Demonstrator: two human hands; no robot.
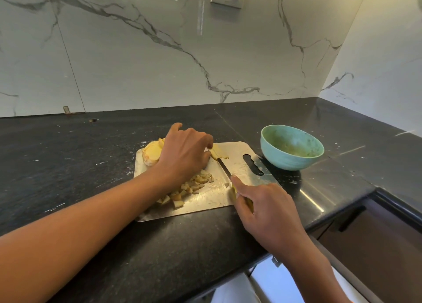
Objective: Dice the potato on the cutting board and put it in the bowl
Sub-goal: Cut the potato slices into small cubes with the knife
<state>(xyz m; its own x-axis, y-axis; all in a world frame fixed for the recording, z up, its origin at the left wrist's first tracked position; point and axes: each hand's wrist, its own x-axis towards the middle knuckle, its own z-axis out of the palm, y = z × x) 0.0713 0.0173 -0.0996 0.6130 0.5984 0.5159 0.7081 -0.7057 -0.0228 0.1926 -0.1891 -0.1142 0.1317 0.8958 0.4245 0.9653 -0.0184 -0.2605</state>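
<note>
Black stone counter [91, 165], marble wall [137, 51], left hand [185, 150] pinching potato strips [218, 152], right hand [267, 207] gripping knife [225, 168]

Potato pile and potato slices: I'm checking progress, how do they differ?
The potato pile is small cubes near the board's front; the potato slices are large flat pieces stacked at its far left corner. The pile lies loose; the left hand partly covers the slices. Both are on the cutting board.
</note>
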